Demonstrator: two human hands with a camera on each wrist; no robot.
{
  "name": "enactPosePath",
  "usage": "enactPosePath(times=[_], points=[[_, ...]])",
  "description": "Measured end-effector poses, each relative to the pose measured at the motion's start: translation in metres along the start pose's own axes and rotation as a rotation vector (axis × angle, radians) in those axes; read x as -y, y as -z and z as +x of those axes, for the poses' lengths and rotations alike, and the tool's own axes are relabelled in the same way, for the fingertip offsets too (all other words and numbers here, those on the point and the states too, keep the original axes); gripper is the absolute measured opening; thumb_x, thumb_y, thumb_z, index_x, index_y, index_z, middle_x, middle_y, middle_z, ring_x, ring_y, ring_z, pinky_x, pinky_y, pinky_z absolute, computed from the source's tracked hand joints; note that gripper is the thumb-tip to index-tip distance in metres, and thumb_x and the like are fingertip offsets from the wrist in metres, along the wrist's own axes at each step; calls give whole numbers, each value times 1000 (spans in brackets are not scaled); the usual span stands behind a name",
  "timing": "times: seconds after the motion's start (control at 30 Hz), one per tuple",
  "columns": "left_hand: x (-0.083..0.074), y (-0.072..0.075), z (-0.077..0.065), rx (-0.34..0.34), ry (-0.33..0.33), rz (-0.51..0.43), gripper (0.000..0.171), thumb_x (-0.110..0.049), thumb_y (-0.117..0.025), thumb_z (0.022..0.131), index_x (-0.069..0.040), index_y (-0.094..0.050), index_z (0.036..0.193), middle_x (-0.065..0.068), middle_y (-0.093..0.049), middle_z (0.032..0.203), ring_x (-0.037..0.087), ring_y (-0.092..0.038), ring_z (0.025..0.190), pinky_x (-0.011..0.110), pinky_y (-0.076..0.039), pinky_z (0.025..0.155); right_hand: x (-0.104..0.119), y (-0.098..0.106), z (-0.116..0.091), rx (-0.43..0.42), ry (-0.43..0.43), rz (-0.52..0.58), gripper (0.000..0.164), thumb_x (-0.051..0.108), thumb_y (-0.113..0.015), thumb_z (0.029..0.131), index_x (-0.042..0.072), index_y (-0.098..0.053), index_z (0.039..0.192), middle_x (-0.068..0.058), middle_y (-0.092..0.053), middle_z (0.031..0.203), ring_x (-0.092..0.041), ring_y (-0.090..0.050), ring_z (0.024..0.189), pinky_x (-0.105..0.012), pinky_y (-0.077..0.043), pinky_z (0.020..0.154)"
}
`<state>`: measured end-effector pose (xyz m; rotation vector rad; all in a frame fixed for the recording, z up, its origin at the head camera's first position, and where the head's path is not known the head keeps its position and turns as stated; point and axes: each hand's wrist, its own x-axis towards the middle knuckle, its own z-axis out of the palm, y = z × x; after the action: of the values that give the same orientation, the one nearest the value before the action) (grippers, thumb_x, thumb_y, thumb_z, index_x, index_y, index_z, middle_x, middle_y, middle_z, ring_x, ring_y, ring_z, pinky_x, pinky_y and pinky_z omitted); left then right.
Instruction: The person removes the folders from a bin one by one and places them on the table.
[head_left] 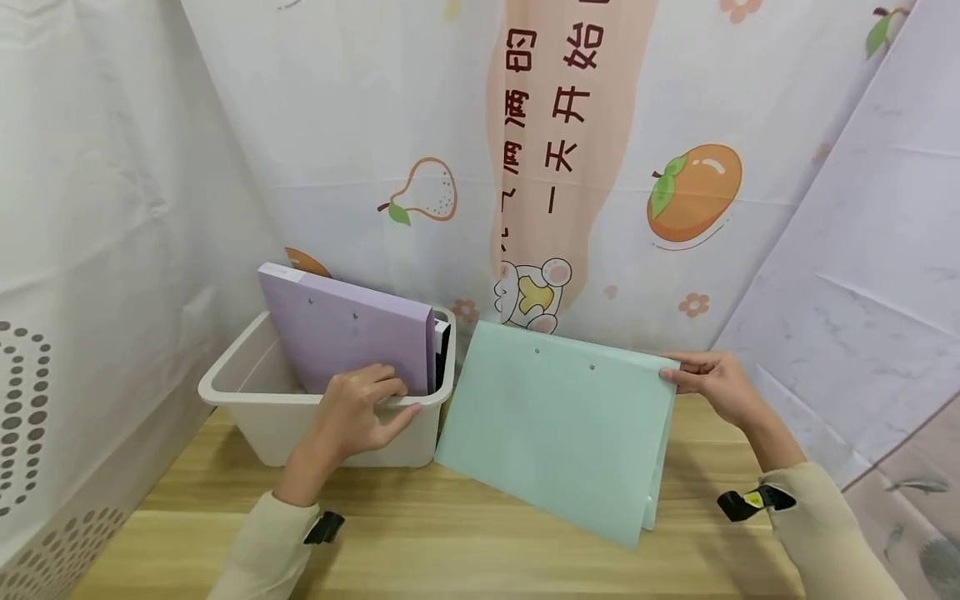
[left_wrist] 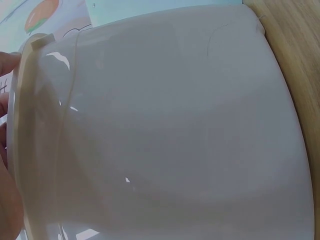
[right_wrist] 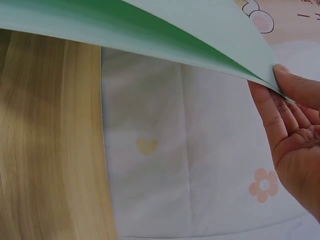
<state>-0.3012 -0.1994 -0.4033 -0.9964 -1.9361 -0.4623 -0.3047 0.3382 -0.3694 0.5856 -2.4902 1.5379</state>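
Note:
A mint-green folder [head_left: 558,417] stands tilted on the table beside the bin, its two cover sheets slightly apart along the right edge. At its upper right corner, my right hand [head_left: 708,383] pinches it between thumb and fingers; the right wrist view shows the thumb [right_wrist: 300,90] on one face and the fingers behind. My left hand [head_left: 360,412] grips the front rim of a white plastic bin [head_left: 262,404], fingers over the rim and thumb outside. Inside the bin leans a purple folder [head_left: 352,333], with a black-and-white item [head_left: 442,342] partly hidden behind it.
The bin sits on the left of a wood-grain table [head_left: 450,542]. Behind hangs a white curtain [head_left: 337,108] printed with fruit and lettering. A white perforated surface [head_left: 30,433] stands at the far left.

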Motion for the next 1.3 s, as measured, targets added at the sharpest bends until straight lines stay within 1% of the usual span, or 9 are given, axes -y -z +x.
enactPosePath(times=[0.07, 0.17, 0.37, 0.5, 0.67, 0.87, 1.0, 1.17, 1.3], points=[[1, 0, 1, 7, 10, 0, 20, -29, -79, 79, -14, -69, 71, -4, -58, 68, 7, -47, 57, 19, -35, 48, -2, 0, 4, 16, -12, 8, 36, 3, -66, 97, -13, -62, 129, 7, -79, 95, -12, -76, 83, -28, -61, 75], [1, 1, 2, 31, 30, -10, 20, -26, -81, 75, -16, -66, 69, -5, -57, 67, 5, -46, 57, 16, -33, 49, -4, 0, 8, 41, -34, 28, 36, 4, -65, 98, -11, -62, 130, 6, -79, 96, -12, -76, 85, -28, -61, 75], [1, 4, 8, 114, 75, -38, 27, -28, -81, 78, -19, -57, 67, -7, -50, 64, 1, -37, 57, 16, -28, 50, -7, 1, 15, 88, -47, 121, 31, -2, -64, 97, -7, -66, 128, 3, -79, 100, -13, -76, 86, -29, -61, 75], [3, 4, 14, 149, 97, -52, 31, -29, -81, 79, -19, -55, 67, -8, -47, 62, 0, -34, 57, 17, -27, 50, -7, 2, 20, 112, -49, 140, 30, -3, -63, 97, -8, -67, 126, 3, -79, 101, -12, -76, 87, -28, -61, 75], [5, 5, 17, 162, 110, -45, 30, -31, -81, 79, -19, -56, 68, -9, -48, 63, 1, -37, 58, 18, -30, 51, -4, 1, 28, 121, -84, 108, 30, 0, -64, 98, -7, -67, 126, 5, -79, 101, -11, -75, 86, -28, -61, 75], [6, 5, 13, 167, 122, -40, 28, -30, -81, 79, -19, -58, 68, -8, -51, 65, 2, -39, 58, 18, -31, 51, -2, -2, 34, 129, -146, 35, 37, 8, -66, 98, -10, -62, 131, 11, -77, 100, -9, -74, 88, -27, -60, 77], [6, 5, 11, 158, 121, -30, 28, -29, -82, 79, -19, -58, 68, -8, -51, 65, 2, -38, 58, 18, -30, 51, -1, -3, 39, 126, -163, 23, 41, 9, -67, 98, -12, -60, 132, 14, -76, 102, -8, -74, 89, -27, -60, 78], [6, 5, 10, 152, 117, -27, 28, -29, -82, 79, -20, -58, 68, -8, -51, 65, 1, -38, 59, 17, -29, 50, -3, -4, 41, 130, -157, 50, 38, 7, -68, 97, -10, -63, 130, 12, -77, 103, -9, -74, 89, -27, -60, 78], [6, 3, 10, 148, 109, -30, 27, -28, -82, 78, -20, -58, 68, -9, -51, 66, 1, -39, 59, 17, -30, 51, -7, -3, 39, 132, -129, 77, 35, 3, -67, 96, -12, -63, 128, 9, -78, 102, -10, -75, 88, -28, -61, 77]])
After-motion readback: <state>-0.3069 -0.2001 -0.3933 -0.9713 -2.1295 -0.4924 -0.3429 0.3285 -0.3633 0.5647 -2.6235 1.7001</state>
